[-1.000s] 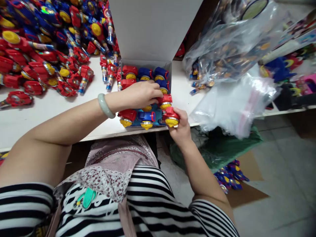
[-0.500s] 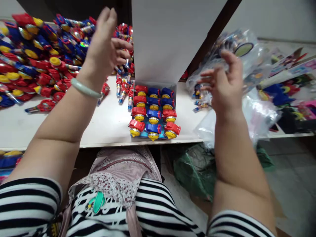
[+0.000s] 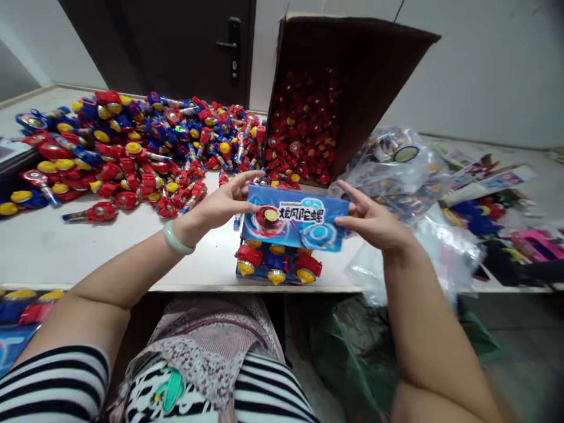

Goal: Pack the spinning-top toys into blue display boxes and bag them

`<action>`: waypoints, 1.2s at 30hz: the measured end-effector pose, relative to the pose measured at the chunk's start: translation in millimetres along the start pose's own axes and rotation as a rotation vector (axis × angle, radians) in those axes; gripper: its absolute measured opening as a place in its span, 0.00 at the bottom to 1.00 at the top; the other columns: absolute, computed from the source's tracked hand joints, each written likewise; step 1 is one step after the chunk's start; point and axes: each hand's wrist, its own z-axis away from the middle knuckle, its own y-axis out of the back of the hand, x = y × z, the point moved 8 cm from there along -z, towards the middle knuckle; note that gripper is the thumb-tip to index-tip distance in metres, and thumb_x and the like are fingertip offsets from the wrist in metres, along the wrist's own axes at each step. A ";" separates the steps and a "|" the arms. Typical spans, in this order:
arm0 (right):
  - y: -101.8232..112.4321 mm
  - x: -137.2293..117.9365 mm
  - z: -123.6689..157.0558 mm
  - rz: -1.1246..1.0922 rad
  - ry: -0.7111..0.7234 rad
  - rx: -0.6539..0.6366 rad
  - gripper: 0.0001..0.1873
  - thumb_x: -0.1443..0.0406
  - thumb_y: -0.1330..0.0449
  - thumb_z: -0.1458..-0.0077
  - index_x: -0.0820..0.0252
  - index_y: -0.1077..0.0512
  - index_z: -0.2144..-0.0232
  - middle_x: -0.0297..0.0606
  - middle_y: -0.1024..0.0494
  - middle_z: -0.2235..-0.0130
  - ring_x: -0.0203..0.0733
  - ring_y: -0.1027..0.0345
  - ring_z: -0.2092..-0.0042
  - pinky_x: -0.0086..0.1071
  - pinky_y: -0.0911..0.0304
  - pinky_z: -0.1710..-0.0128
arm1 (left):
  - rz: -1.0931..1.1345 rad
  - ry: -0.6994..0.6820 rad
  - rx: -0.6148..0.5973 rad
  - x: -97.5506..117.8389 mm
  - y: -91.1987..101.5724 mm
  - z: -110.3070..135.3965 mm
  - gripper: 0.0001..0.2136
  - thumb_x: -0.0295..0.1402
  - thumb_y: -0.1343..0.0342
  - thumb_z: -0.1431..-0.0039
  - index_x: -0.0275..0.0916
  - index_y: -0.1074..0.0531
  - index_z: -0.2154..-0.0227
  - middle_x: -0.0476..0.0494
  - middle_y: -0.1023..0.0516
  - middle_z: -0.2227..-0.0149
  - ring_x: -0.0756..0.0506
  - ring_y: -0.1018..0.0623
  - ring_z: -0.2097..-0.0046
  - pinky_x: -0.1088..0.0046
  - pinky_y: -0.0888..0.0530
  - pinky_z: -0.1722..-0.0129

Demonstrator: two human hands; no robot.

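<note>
A small display box (image 3: pixel 282 271) at the table's front edge holds rows of red and blue spinning-top toys with yellow tips. Its printed blue lid (image 3: pixel 294 224) is folded down over the back rows, and only the front row shows. My left hand (image 3: pixel 224 202) holds the lid's left edge, thumb and fingers pinching it. My right hand (image 3: pixel 373 222) holds the lid's right edge with fingers extended along it. A pale green bangle (image 3: pixel 175 239) sits on my left wrist.
A large heap of loose red, blue and yellow toys (image 3: pixel 123 147) covers the white table (image 3: pixel 66 247) at left. A tipped cardboard carton (image 3: pixel 348 88) behind spills red toys. Clear plastic bags (image 3: pixel 405 170) and printed packaging lie at right. A dark door (image 3: pixel 176 47) stands behind.
Both hands left the toys in the box, rose, then came down onto the lid, which has swung from upright to lying over the box. My view has tilted up.
</note>
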 end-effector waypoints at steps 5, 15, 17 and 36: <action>1.9 -12.2 -8.5 0.485 0.300 0.438 0.20 0.63 0.37 0.47 0.55 0.25 0.50 0.38 0.19 0.60 0.45 0.25 0.63 0.46 0.26 0.55 | -0.173 -0.252 0.129 -0.6 8.6 -18.2 0.32 0.36 0.30 0.49 0.40 0.33 0.41 0.45 0.19 0.61 0.45 0.18 0.56 0.72 0.21 0.55; -17.6 18.6 12.3 0.209 0.112 0.105 0.28 0.63 0.34 0.48 0.54 0.32 0.45 0.32 0.25 0.68 0.41 0.27 0.69 0.33 0.27 0.74 | -0.239 -0.106 -0.097 -17.7 10.9 -4.7 0.33 0.38 0.24 0.57 0.36 0.30 0.49 0.41 0.19 0.57 0.45 0.18 0.57 0.72 0.19 0.57; -23.0 25.6 16.2 0.203 0.112 0.111 0.27 0.63 0.35 0.47 0.53 0.32 0.45 0.32 0.25 0.68 0.41 0.27 0.68 0.33 0.26 0.73 | -0.249 -0.083 -0.111 -25.3 10.0 0.5 0.33 0.38 0.24 0.56 0.36 0.30 0.48 0.40 0.20 0.56 0.44 0.18 0.56 0.70 0.19 0.56; -32.8 34.7 32.8 0.536 0.277 0.109 0.33 0.64 0.38 0.43 0.50 0.38 0.36 0.40 0.22 0.50 0.42 0.24 0.64 0.37 0.24 0.64 | -0.778 -0.261 -0.084 -27.8 12.7 14.3 0.31 0.32 0.34 0.45 0.39 0.37 0.40 0.41 0.26 0.50 0.46 0.22 0.56 0.71 0.21 0.56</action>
